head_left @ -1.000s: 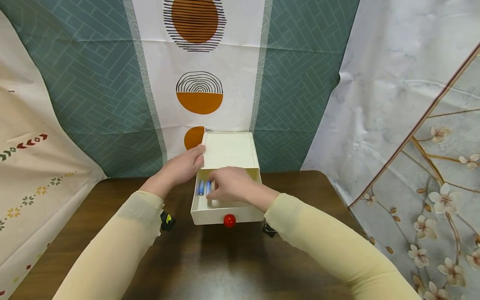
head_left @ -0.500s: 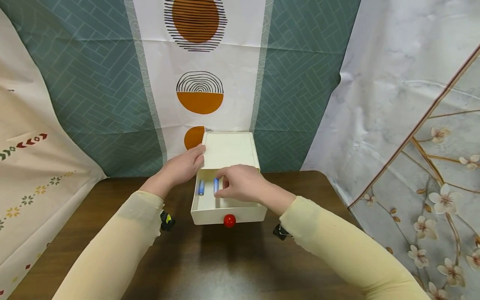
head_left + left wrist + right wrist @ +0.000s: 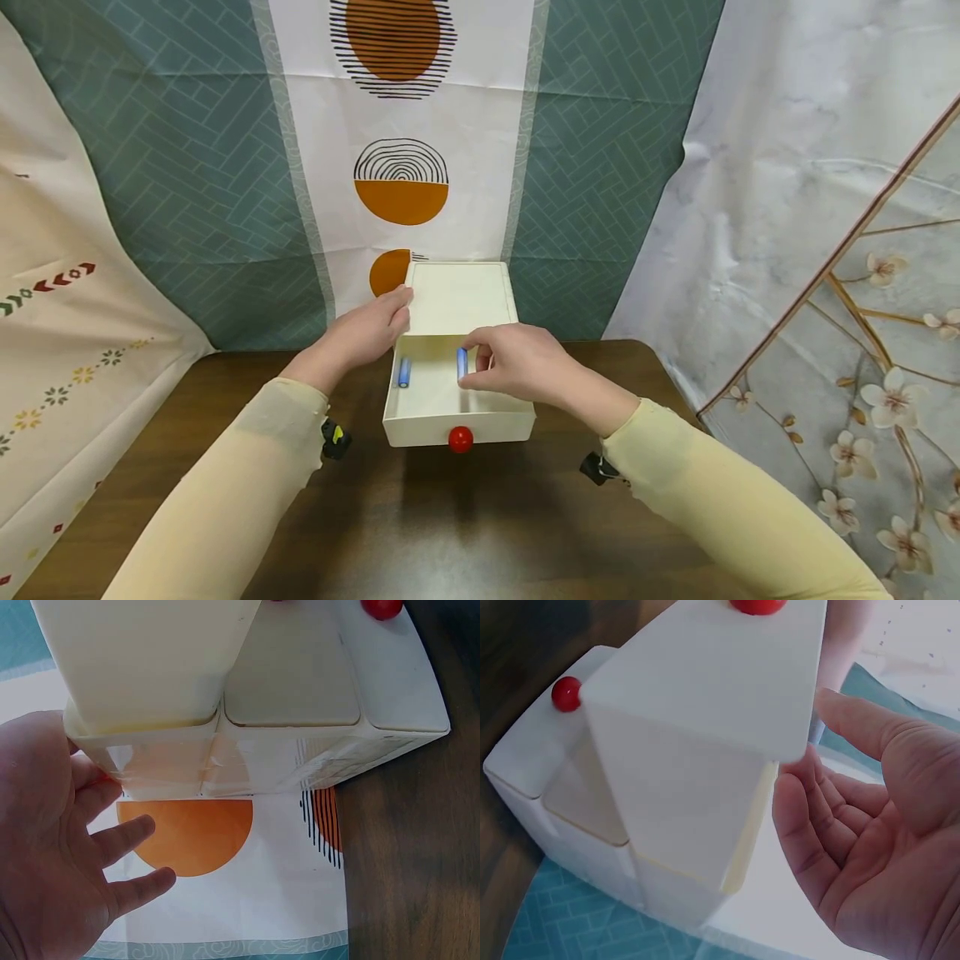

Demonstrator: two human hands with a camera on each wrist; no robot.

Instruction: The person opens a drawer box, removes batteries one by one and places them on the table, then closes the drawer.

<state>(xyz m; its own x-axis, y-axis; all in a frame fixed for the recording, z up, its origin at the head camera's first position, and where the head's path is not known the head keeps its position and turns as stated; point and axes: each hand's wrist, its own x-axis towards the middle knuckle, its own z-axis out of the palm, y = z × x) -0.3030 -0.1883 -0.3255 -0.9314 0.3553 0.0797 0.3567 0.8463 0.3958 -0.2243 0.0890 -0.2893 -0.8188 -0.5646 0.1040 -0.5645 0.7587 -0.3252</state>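
Note:
A white drawer cabinet (image 3: 460, 298) stands on the table with its top drawer (image 3: 420, 429) pulled out. My right hand (image 3: 525, 364) is over the drawer's right half, pinching a blue battery (image 3: 462, 365) between thumb and fingers. Another blue battery (image 3: 404, 372) lies along the drawer's left wall. At the cabinet's upper left edge, my left hand (image 3: 367, 332) rests against the body; in the left wrist view its fingers (image 3: 124, 838) are spread and fairly straight. The drawer wall hides the held battery in the right wrist view.
A red knob (image 3: 461, 439) sticks out from the drawer front. Below the open drawer, shut drawers (image 3: 585, 795) show in the right wrist view. The dark wooden table (image 3: 450, 533) is bordered by a patterned cloth (image 3: 600, 167) behind and hangings at both sides.
My right hand has pinched the second battery and carried it rightward across the drawer, away from the one by the left wall. The left hand has stayed in place.

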